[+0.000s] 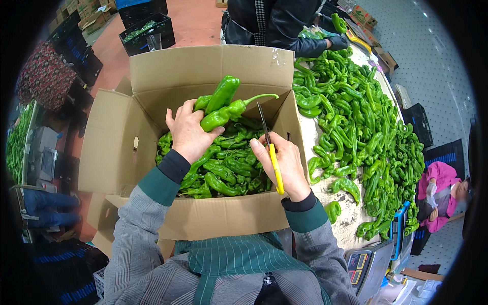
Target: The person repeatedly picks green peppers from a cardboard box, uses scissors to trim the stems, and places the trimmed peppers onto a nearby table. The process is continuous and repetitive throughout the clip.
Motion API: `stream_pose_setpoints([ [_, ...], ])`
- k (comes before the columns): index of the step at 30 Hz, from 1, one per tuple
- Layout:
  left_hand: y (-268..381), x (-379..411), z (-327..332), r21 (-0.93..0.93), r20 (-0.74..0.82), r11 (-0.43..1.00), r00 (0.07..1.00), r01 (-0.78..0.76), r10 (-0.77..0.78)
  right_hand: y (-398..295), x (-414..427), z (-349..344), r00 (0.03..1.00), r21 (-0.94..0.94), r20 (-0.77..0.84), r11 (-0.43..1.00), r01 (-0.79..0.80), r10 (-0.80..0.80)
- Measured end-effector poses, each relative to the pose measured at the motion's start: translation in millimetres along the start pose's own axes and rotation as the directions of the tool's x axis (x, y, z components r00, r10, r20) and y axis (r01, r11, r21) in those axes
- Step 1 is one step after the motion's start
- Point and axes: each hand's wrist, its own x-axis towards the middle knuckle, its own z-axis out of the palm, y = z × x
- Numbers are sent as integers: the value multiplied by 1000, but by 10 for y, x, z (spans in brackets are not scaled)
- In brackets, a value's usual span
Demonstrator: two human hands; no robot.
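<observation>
My left hand (193, 129) grips several green peppers (225, 93) above an open cardboard box (228, 217). One of them points its long curved stem to the right. In my right hand (284, 164) are scissors with yellow handles (275, 167), their dark blades pointing up beside that stem without touching it. Whether the blades are parted cannot be told. Beneath both hands, more green peppers (221, 171) lie in the box. The box's flaps are folded outward.
A large heap of green peppers (354, 110) covers much of the table (343, 206) at right. A scale (370, 267) stands at its near end. Beyond the box, a co-worker's gloved hand (337, 42) is over the heap. Black crates (148, 34) stand on the floor.
</observation>
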Motion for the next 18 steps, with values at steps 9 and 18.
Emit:
stream_pose_setpoints([
  [9,205,-73,-13,121,-36,983,989,-139,145,174,-1,216,978,127,-123,980,-155,171],
  [18,342,136,-112,279,-241,846,819,-455,521,656,48,280,887,719,174,560,-412,428],
])
